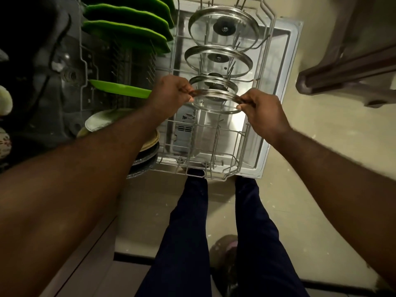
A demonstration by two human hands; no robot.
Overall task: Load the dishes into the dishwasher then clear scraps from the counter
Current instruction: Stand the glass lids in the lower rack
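I look straight down at the pulled-out wire rack (216,133) of the dishwasher, over its open steel door (280,86). My left hand (169,93) and my right hand (261,110) each pinch the metal rim of a small glass pot lid (214,106), holding it level above the rack. Three more glass lids stand in the rack beyond it: a small one (214,82), a middle one (218,61) and a large one (222,28). Green plates (128,24) stand in the rack's left side, and one green plate (120,90) lies lower by my left hand.
A stack of pale and dark plates (147,151) sits left of the rack, under my left forearm. Dark dishwasher parts fill the far left. A brown chair (353,61) stands at the upper right. My legs in dark trousers (192,221) stand on the beige floor.
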